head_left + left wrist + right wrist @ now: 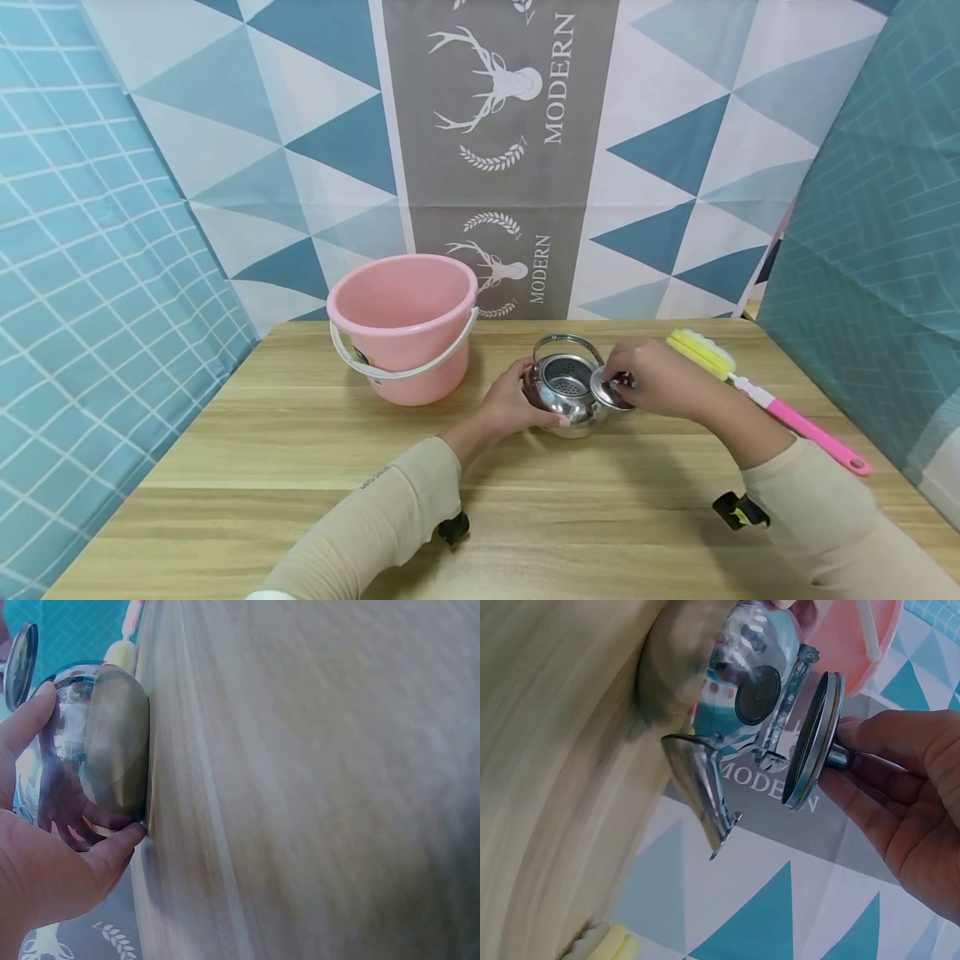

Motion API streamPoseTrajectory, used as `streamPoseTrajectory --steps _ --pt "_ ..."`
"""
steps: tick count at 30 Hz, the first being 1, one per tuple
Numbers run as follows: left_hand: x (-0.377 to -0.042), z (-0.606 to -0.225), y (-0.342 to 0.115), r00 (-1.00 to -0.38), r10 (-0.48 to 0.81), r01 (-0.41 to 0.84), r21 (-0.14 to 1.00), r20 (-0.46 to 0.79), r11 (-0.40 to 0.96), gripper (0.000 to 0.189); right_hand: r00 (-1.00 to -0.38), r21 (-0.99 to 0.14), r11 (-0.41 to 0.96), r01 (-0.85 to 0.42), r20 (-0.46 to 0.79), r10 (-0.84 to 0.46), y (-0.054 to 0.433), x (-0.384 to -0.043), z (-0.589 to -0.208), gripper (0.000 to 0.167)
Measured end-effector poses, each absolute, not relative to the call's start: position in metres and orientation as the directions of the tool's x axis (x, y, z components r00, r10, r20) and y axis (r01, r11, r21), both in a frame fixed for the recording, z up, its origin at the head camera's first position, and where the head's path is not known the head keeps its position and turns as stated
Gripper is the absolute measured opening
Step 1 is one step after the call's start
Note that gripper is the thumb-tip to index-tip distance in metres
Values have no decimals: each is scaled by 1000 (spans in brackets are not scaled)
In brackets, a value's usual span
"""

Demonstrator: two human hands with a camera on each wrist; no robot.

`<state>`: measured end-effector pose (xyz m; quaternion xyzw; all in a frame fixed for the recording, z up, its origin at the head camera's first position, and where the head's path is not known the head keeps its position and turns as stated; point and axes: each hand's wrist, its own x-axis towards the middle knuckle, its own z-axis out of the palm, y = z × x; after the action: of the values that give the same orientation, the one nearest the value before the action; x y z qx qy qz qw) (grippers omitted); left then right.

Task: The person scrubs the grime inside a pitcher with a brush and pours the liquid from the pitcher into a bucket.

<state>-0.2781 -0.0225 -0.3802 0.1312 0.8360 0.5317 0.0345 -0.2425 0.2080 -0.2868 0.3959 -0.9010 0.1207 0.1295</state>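
Observation:
A shiny steel teapot (581,417) stands upright on the wooden table, its top uncovered and a perforated strainer (566,385) visible inside. Its hoop handle (570,338) is raised. My left hand (504,406) grips the teapot's left side, thumb and fingers spread round the belly, as the left wrist view also shows. Between the thumb and fingers of my right hand (656,379) the round lid (817,742) is pinched by its knob. That lid is tilted, just right of the opening. In the right wrist view the teapot's spout (701,787) points away from the body.
Left of the teapot stands a pink bucket (420,385) with a white handle. Behind my right hand lies a brush (806,423) with a yellow and white head and a pink handle. Patterned cloths (498,167) hang behind the table and at both sides.

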Motion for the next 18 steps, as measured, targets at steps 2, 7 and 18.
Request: streamPoseTrajectory --steps 2,7,18 --pt "-278 -380 -23 -963 257 186 901 87 393 109 -649 -111 655 -748 333 -684 211 -241 -288 19" --pt "-279 -380 -23 -961 261 187 907 90 377 109 -659 -124 660 -741 321 -680 217 -238 -291 20" --pt "-278 -381 -22 -961 259 186 914 93 361 108 -670 -123 668 -733 299 -680 224 -233 -296 20"
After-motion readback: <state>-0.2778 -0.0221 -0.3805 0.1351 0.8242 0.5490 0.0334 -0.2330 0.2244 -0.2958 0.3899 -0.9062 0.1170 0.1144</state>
